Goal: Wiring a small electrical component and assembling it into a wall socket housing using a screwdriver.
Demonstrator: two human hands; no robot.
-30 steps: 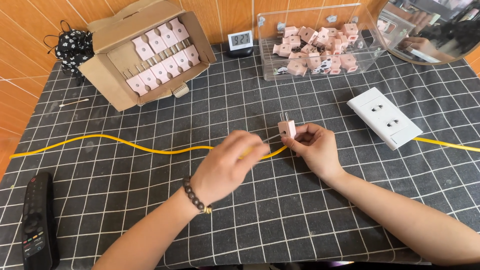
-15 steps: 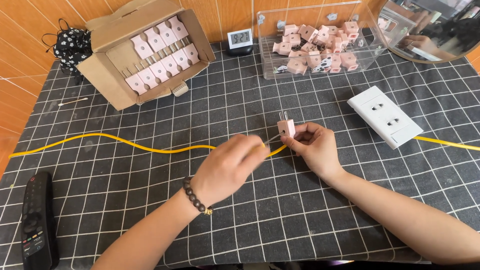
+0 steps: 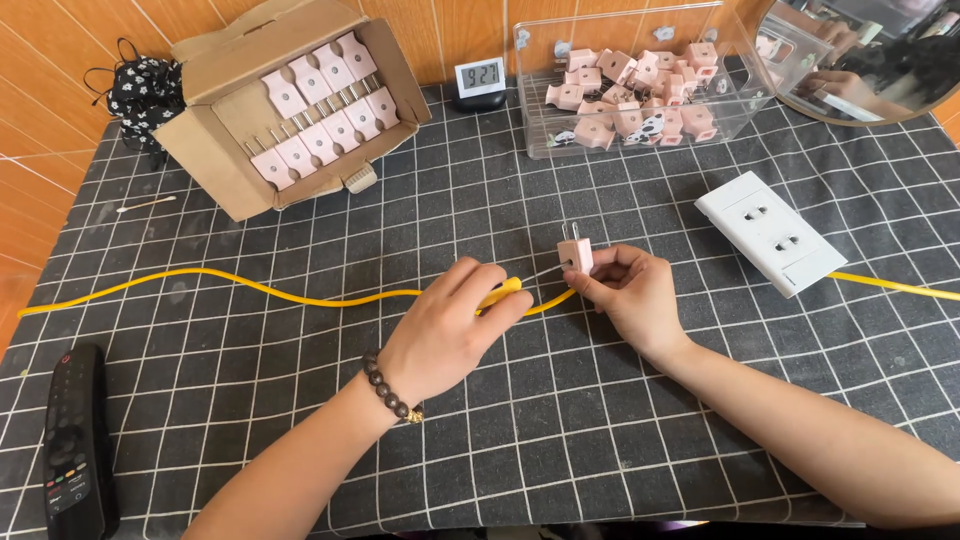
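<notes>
The right hand [image 3: 632, 293] pinches a small pink plug [image 3: 575, 254] between thumb and fingertips, prongs pointing up, just above the worktop [image 3: 500, 440]. The left hand [image 3: 447, 328], with a dark bead bracelet [image 3: 391, 388] at the wrist, is closed around a yellow cable [image 3: 300, 297] close to its end; the cable's tip shows between the fingers, and from there it curves on toward the plug, reaching its underside. So both grips are clenched, one on the plug and one on the cable, and they sit near each other. Beyond the left grip, the cable trails off to that side across the black checked cloth. Just past the right grip, up and outward, lies a white socket plate [image 3: 770, 232], with more yellow cable running out from under it. Well beyond both grips stand an open cardboard box [image 3: 215, 150] with rows of pink plugs, a small digital clock [image 3: 480, 78] and a clear bin [image 3: 640, 100] of loose pink plugs. A black remote [image 3: 72, 440] lies far outside the left forearm.
</notes>
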